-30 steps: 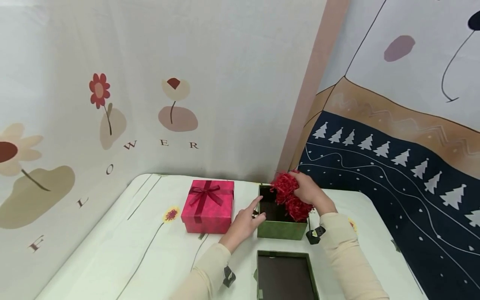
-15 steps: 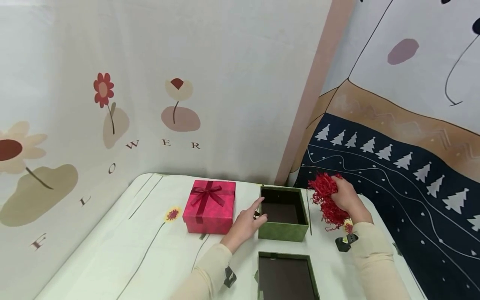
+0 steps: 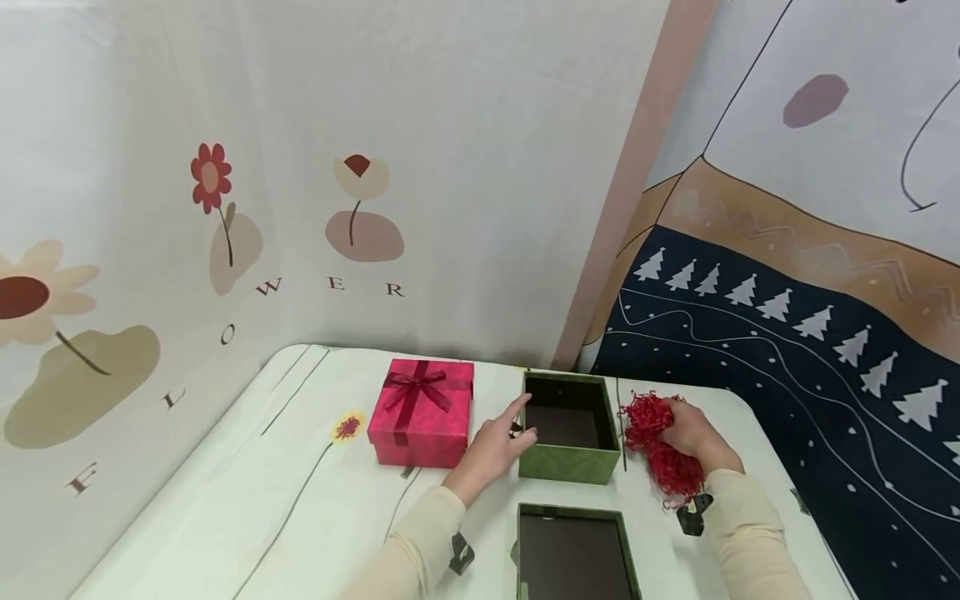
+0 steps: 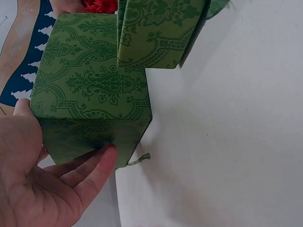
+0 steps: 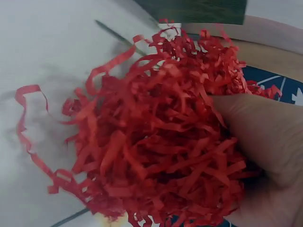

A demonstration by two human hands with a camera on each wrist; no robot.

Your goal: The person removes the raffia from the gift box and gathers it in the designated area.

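My right hand (image 3: 692,432) grips a bundle of red shredded paper (image 3: 663,458) over the right part of the table. Loose strips of it spill past the thumb in the right wrist view. A green patterned gift box (image 3: 568,464) stands uncovered beside it, its dark inside visible from the head. My left hand (image 3: 489,450) holds this box at the left wall, thumb over the rim near the front corner. In the left wrist view its fingers (image 4: 97,175) lie against the outer side.
The green box's lid (image 3: 573,550) lies with its dark inside up, nearer to me. To the left stands a closed pink gift box (image 3: 420,417) with a dark red bow. A white cloth with printed flowers covers the table (image 3: 300,500).
The right hand has carried the red shredded paper out of the green box to the right, then lowered it toward the tabletop. The left hand has stayed at the box.
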